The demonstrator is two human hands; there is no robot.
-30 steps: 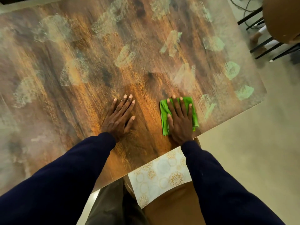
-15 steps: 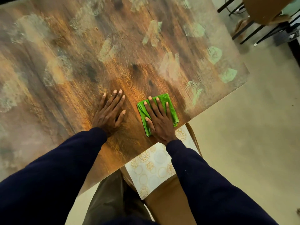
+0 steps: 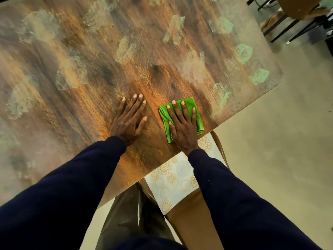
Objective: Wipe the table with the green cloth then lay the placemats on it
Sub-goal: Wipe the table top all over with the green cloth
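A folded green cloth (image 3: pixel 191 105) lies flat on the brown wooden table (image 3: pixel 126 60), close to its near edge. My right hand (image 3: pixel 182 127) presses down on the cloth with straight, spread fingers. My left hand (image 3: pixel 128 121) rests flat on the bare wood just left of the cloth, fingers straight. A white placemat (image 3: pixel 173 181) with gold circle patterns lies on a brown chair seat (image 3: pixel 192 222) below the table edge, partly hidden by my right sleeve.
Pale greenish smears (image 3: pixel 243 53) mark the table top toward its far and right sides. Black-legged chairs (image 3: pixel 297 18) stand on the beige floor (image 3: pixel 279 141) at the upper right. My legs are under the near table edge.
My right hand has slid the green cloth leftward along the near edge, toward my left hand. The left hand stays flat on the table.
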